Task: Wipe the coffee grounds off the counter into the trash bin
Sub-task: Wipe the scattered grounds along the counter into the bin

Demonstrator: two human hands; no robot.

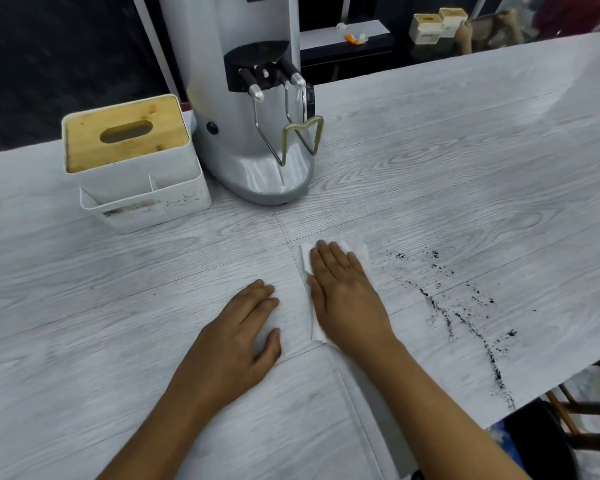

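Observation:
My right hand (347, 296) lies flat, fingers straight, pressing a white paper tissue (359, 251) onto the grey wood-grain counter (118, 341). Dark coffee grounds (464, 313) streak the counter to the right of the tissue, running down toward the counter's right edge. My left hand (243, 341) rests palm-down on the counter just left of the tissue, fingers relaxed, holding nothing. A dark trash bin (534, 441) shows partly below the counter's right edge.
A silver coffee grinder (253, 133) stands at the back centre. A white tissue box with a wooden lid (128, 164) sits to its left. A wooden chair frame (589, 407) is below the counter on the right. Small boxes (433, 24) stand on a far shelf.

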